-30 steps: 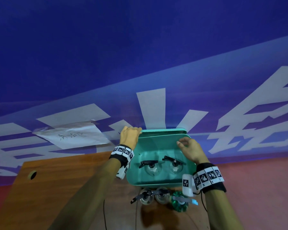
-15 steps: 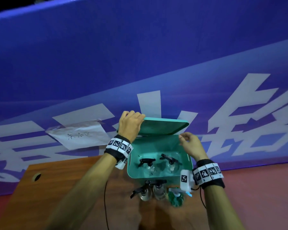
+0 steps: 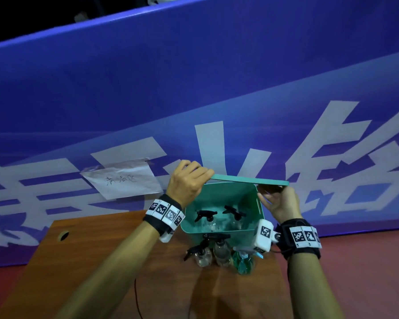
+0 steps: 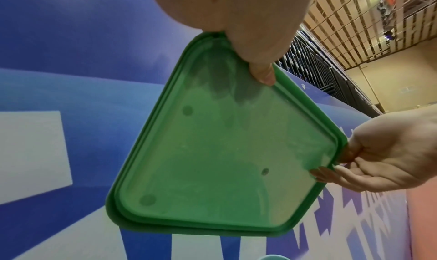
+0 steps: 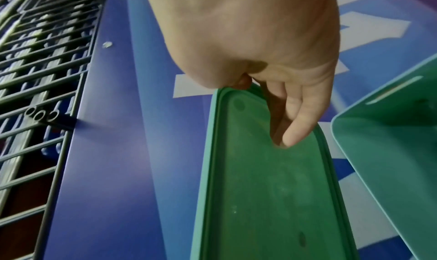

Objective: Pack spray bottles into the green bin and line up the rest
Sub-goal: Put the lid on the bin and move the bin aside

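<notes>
Between the two hands, a flat green plastic lid point(image 3: 249, 180) hovers level above the open green plastic bin point(image 3: 219, 231) on the brown wooden worktop point(image 3: 97, 261). The left hand point(image 3: 187, 183) pinches one corner, thumb underneath; the right hand point(image 3: 279, 203) grips the opposite edge, fingers curled beneath. Below the hands, two clear spray bottles with black triggers point(image 3: 217, 217) stand inside the bin. Nearer the wrists, three more bottles point(image 3: 221, 252) stand in a row touching its front wall.
</notes>
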Action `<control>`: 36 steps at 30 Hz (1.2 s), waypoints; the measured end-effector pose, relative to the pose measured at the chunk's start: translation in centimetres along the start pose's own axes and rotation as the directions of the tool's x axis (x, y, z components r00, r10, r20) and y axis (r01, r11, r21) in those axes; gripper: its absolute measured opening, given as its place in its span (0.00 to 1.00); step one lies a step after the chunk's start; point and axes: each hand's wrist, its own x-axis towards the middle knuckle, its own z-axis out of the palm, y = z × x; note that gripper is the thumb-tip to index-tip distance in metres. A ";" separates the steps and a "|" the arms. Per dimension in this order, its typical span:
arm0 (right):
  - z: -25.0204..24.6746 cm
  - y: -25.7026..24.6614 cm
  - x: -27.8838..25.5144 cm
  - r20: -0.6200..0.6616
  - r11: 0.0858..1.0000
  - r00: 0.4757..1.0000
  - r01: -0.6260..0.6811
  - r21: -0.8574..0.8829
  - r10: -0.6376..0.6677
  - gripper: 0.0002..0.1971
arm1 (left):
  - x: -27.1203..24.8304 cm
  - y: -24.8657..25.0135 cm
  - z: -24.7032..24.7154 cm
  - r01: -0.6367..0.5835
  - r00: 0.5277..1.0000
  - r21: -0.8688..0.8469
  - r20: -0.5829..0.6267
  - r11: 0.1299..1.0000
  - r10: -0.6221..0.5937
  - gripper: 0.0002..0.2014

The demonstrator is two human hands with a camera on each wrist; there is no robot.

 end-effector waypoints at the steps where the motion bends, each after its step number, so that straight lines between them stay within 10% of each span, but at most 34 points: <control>1: -0.3 0.2 0.0 -0.038 1.000 0.999 -0.007 0.020 0.007 0.27 | -0.2 0.3 -0.1 -0.013 1.000 -0.015 0.002 1.000 0.013 0.10; 8: -2.0 0.2 -0.6 -0.157 0.994 0.985 -0.052 0.101 0.067 0.17 | -0.7 1.8 -0.9 -0.005 1.000 -0.048 0.018 0.999 0.006 0.12; 14: -3.1 -0.5 -0.6 -0.017 0.986 0.991 -0.134 -0.101 0.133 0.22 | -1.9 2.9 -1.5 0.012 0.998 -0.063 0.063 0.998 -0.008 0.11; 20: -3.1 -0.4 -1.0 0.007 0.989 0.996 -0.091 -0.119 0.093 0.10 | -4.6 3.4 -1.8 0.275 0.953 -0.101 0.157 0.956 -0.257 0.11; 24: -3.2 0.0 -0.8 0.075 0.990 0.994 -0.074 -0.122 0.083 0.08 | -7.2 3.4 -0.7 0.728 0.656 -0.090 0.378 0.679 -0.653 0.34; 29: -3.2 0.5 -1.5 0.201 0.981 0.979 0.027 -0.194 0.013 0.12 | -8.6 3.1 0.1 0.916 0.192 -0.383 0.673 -0.116 -0.714 0.30; 33: -4.1 0.7 -0.9 0.199 0.967 0.980 0.072 -0.243 -0.022 0.15 | -8.8 3.2 -0.5 0.816 0.074 -0.437 0.728 -0.378 -0.682 0.17; 36: -5.0 1.0 -0.4 0.191 0.883 0.978 0.160 -0.441 -0.082 0.15 | -9.9 2.9 -0.1 0.821 0.065 -0.424 0.734 -0.382 -0.676 0.13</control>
